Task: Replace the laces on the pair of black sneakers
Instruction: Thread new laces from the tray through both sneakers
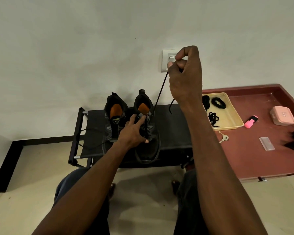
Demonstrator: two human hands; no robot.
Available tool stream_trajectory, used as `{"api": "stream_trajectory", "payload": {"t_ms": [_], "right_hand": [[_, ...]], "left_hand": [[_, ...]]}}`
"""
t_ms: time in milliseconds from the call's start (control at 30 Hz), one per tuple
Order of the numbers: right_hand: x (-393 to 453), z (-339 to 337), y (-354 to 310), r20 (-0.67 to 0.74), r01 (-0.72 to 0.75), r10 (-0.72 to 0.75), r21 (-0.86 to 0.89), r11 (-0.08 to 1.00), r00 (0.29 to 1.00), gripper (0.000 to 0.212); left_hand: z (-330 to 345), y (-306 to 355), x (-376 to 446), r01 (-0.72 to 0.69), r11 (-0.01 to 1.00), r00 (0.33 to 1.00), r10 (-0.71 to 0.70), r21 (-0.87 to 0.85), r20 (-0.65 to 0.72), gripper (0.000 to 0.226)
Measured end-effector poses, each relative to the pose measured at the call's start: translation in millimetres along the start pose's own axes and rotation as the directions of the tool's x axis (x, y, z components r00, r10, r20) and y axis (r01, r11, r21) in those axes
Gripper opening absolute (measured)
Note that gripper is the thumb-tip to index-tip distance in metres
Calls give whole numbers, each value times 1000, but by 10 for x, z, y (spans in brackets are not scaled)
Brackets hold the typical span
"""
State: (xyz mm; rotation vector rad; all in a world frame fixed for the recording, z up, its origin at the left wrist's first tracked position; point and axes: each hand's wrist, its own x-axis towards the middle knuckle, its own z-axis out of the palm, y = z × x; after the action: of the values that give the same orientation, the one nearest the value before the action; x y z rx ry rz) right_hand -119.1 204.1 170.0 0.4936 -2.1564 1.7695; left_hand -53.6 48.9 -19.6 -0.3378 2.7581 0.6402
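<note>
Right hand [185, 73] is raised high, pinching a black lace [159, 94] drawn taut from the right sneaker [147, 133]. Left hand [134, 131] presses that shoe's tongue, fingers spread and fairly straight. Both shoes sit mid-rack [173, 126], the left sneaker [115, 116] at nine o'clock of its mate, bare fabric at three o'clock. Beyond that, a red table [244, 155] carries a tray [227, 116] of coiled laces. Pale wall behind, tiled floor below.
</note>
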Motion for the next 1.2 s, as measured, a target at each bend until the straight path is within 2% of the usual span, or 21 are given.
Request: {"api": "stream_trajectory", "payload": {"t_ms": [133, 200, 267, 333, 367, 433, 500, 533, 567, 633, 700, 767, 800, 833, 900, 933, 967, 1033, 1067, 1133, 1200], "right_hand": [[-37, 12, 135, -123, -6, 2, -32, 999, 992, 17], [-89, -24, 356, -211, -151, 114, -167, 974, 971, 14], [-174, -100, 641, -217, -378, 311, -453, 808, 925, 33], [-274, -145, 825, -150, -468, 501, -649, 600, 852, 53], [-310, -110, 895, -104, -479, 566, -670, 567, 818, 56], [-353, 36, 917, 26, -487, 667, -661, 570, 745, 45], [-428, 248, 955, 190, -522, 760, -623, 582, 621, 27], [-484, 358, 935, 279, -563, 800, -589, 579, 531, 24], [-535, 464, 938, 357, -602, 821, -559, 570, 446, 26], [-629, 631, 870, 439, -650, 826, -520, 554, 353, 26], [-677, 739, 794, 480, -687, 797, -438, 580, 367, 18], [-659, 792, 712, 538, -767, 725, -205, 608, 431, 13], [-620, 795, 693, 551, -788, 686, -79, 610, 476, 20], [-572, 794, 689, 558, -786, 648, 12, 618, 518, 24], [-472, 734, 631, 580, -757, 577, 108, 645, 575, 22], [-430, 701, 629, 608, -753, 550, 124, 647, 573, 19], [-398, 663, 632, 647, -756, 520, 135, 641, 557, 16], [-362, 593, 622, 721, -770, 448, 185, 611, 529, 14], [-346, 556, 612, 743, -778, 414, 223, 587, 525, 15], [-286, 465, 636, 745, -785, 382, 297, 544, 547, 15], [-203, 340, 711, 694, -768, 404, 344, 540, 595, 13]], "left_hand": [[-7, -7, -2, -3, 1000, 1000, 3, 14, 5, 112], [-16, -19, -26, -18, 1000, 1000, 18, 1, -4, 111], [-15, -31, -47, -35, 999, 999, 35, -25, -11, 112], [-31, -37, -67, -34, 997, 999, 33, -71, -19, 115], [-40, -46, -70, -20, 995, 1000, 18, -99, -23, 115], [-91, -55, -97, 31, 987, 999, -37, -155, -32, 101], [-207, -81, -126, 102, 975, 994, -105, -197, -6, 59], [-289, -94, -149, 131, 960, 991, -122, -249, 52, 35], [-371, -105, -175, 147, 931, 984, -104, -333, 144, 22], [-549, -139, -244, 132, 827, 933, 82, -547, 350, 18], [-729, -181, -331, 120, 734, 821, 305, -668, 483, 23], [-861, -272, -360, 119, 766, 747, 350, -631, 565, 32], [-912, -323, -352, 103, 806, 757, 317, -583, 572, 35], [-954, -390, -321, 93, 833, 803, 261, -545, 536, 36], [-988, -485, -223, 95, 804, 937, 128, -587, 326, 25], [-995, -509, -183, 77, 712, 976, 89, -698, 198, 27], [-1001, -495, -156, 28, 568, 989, 106, -822, 107, 37], [-1004, -382, -152, -47, 269, 960, 278, -962, 31, 56], [-988, -306, -171, -66, 207, 930, 368, -976, 16, 59], [-950, -177, -210, -101, 226, 897, 442, -969, 10, 48], [-948, -166, -205, -105, 296, 941, 339, -950, 2, 30]]}}
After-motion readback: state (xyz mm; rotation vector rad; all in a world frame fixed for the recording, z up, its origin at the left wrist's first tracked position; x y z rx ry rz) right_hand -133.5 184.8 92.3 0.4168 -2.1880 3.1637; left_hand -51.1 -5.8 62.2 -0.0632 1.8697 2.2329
